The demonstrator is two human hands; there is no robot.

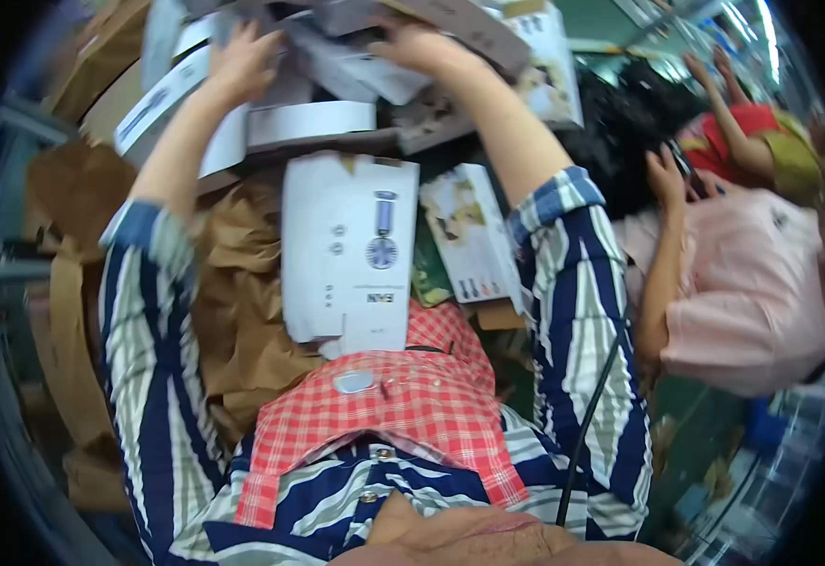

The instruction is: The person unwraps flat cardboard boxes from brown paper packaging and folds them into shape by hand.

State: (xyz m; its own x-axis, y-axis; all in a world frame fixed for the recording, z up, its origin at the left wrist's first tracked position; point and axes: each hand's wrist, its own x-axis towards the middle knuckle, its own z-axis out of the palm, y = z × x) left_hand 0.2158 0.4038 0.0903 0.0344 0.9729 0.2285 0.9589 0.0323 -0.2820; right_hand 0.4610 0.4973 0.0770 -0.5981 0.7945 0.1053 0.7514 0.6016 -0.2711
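Both my arms reach forward into a pile of folded white cartons. My left hand (241,64) lies over the cartons at the upper left, its fingers spread and slightly blurred. On the other side of the pile, my right hand (416,47) touches a white carton flap (375,77) with its fingers apart, their tips partly hidden. A white carton (276,123) lies between my forearms. Closer to my body is a flat white carton (348,241) printed with a fan picture and upside-down lettering. Beside it leans a carton with a photo print (467,231).
Crumpled brown paper (238,302) lies to the left, with brown cardboard (78,311) farther out. Black plastic bags (634,118) stand at the upper right. A co-worker in a pink top (747,283) is close on my right, and another person in red (747,127) is beyond.
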